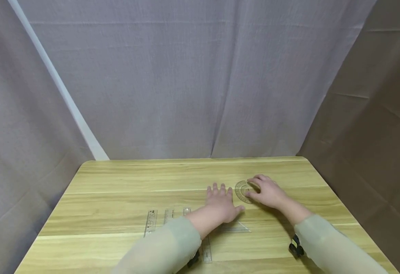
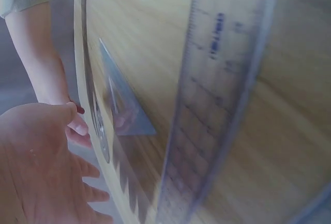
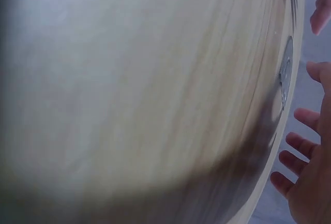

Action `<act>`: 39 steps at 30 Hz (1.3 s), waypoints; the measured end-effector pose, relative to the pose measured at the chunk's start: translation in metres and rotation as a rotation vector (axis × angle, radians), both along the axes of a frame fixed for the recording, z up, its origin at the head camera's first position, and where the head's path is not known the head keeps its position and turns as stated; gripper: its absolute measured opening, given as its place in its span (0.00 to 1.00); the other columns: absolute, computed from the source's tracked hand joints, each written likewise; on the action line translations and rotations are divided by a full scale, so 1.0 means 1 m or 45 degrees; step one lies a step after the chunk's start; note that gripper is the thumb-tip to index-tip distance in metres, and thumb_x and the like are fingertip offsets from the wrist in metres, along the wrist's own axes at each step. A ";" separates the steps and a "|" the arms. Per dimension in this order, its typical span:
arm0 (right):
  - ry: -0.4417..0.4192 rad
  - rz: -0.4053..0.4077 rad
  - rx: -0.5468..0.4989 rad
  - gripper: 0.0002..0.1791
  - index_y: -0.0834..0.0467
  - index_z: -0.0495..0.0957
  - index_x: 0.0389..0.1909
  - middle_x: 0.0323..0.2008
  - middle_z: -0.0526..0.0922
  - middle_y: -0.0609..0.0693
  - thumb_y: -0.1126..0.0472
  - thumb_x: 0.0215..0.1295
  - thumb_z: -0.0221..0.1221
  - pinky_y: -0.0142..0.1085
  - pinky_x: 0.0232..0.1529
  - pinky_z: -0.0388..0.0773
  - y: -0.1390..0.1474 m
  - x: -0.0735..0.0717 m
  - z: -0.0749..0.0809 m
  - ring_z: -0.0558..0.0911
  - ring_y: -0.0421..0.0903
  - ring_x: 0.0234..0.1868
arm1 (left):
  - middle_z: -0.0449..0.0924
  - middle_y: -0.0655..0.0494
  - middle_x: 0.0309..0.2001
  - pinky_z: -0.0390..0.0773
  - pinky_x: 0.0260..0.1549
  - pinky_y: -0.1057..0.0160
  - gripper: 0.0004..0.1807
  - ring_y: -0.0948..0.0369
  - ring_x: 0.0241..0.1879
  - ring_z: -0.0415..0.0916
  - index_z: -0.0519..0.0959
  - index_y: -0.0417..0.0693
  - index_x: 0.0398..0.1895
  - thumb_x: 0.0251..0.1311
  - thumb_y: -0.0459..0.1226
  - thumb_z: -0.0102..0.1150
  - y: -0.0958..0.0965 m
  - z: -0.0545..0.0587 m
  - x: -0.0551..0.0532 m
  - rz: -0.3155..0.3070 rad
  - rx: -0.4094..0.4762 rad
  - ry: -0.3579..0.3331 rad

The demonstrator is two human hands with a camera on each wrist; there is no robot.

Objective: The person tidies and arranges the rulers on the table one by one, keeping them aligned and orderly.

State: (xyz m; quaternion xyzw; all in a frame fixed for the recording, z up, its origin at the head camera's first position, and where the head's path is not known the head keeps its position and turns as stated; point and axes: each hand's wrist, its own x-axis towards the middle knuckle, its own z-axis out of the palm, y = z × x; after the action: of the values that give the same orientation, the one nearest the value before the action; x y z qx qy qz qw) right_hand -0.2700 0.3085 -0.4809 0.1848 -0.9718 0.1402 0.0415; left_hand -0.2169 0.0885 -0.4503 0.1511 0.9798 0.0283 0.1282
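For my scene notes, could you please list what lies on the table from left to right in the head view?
Clear straight ruler → left hand → clear protractor → right hand. The set square under the left forearm overlaps too much to place.

The light wooden table [image 1: 124,179] was viewed from above and behind by the head camera; both wrist cameras were held close behind the fingers, the tabletop being shared.

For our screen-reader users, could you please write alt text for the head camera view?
A person's right hand touches a clear protractor on a wooden table, while the left hand rests flat beside it. A clear ruler and set square lie nearer the person, before grey curtains.
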 end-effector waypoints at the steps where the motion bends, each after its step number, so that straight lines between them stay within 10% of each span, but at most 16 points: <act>1: -0.003 -0.001 0.008 0.35 0.60 0.75 0.63 0.61 0.74 0.64 0.39 0.64 0.61 0.68 0.60 0.64 0.000 -0.001 -0.001 0.71 0.66 0.62 | 0.46 0.52 0.79 0.39 0.73 0.43 0.47 0.45 0.77 0.39 0.53 0.59 0.79 0.63 0.73 0.34 0.002 0.000 -0.001 0.004 -0.010 -0.009; 39: -0.158 -0.005 0.005 0.37 0.58 0.73 0.65 0.66 0.68 0.66 0.39 0.62 0.62 0.69 0.64 0.56 -0.009 -0.022 -0.001 0.64 0.69 0.67 | 0.45 0.57 0.79 0.43 0.74 0.46 0.53 0.51 0.78 0.40 0.48 0.59 0.80 0.57 0.77 0.34 0.047 -0.014 -0.031 0.140 -0.224 -0.025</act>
State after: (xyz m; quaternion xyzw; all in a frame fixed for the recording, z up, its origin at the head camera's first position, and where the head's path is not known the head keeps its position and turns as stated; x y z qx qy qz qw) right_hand -0.2915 0.2997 -0.4819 0.1739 -0.9732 0.1494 -0.0189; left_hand -0.2479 0.1360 -0.4643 0.0851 0.9839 -0.0495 0.1490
